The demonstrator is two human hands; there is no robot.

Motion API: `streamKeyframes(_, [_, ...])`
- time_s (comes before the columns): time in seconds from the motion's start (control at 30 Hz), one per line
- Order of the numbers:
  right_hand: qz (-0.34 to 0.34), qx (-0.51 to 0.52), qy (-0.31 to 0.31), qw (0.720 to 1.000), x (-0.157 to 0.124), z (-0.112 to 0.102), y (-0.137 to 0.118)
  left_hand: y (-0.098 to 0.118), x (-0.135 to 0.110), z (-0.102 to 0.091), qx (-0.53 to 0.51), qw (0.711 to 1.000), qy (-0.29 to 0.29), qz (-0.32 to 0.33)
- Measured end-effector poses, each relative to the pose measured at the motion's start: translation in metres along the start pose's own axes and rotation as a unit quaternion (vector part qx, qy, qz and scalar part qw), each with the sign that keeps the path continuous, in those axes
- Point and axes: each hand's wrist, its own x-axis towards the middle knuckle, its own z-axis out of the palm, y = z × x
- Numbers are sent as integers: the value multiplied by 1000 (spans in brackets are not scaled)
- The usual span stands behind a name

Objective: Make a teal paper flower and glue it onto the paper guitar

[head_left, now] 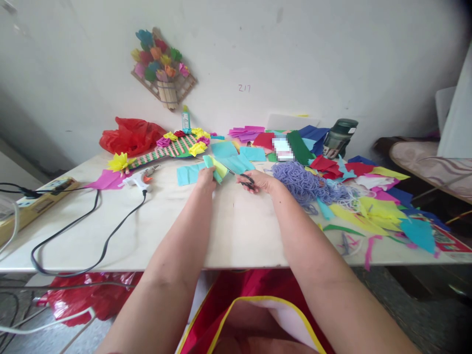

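My left hand [207, 179] pinches a folded piece of yellow and light blue crepe paper [218, 168] above the middle of the table. In my right hand [257, 181] is a pair of scissors with black handles [248, 182], its fingers closed around them. The blades point left toward the folded paper; whether they touch it I cannot tell. Light blue paper sheets [187, 175] lie under and beside my left hand, with more behind. Left of these rests a flat craft piece [165, 150] in green and pink stripes, trimmed with paper flowers.
A glue gun [138, 181] with a black cord lies at left, near a power strip [47, 196]. Purple yarn [298, 182], coloured paper scraps [379, 211] and a dark bottle [339, 137] are at right. A red plastic bag [129, 136] sits at the back left.
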Motion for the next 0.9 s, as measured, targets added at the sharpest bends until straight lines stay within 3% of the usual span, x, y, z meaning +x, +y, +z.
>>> streamKeyframes(0.9, [-9, -16, 5, 1000, -1, 2, 0, 0, 5, -4, 24, 1000, -8, -8])
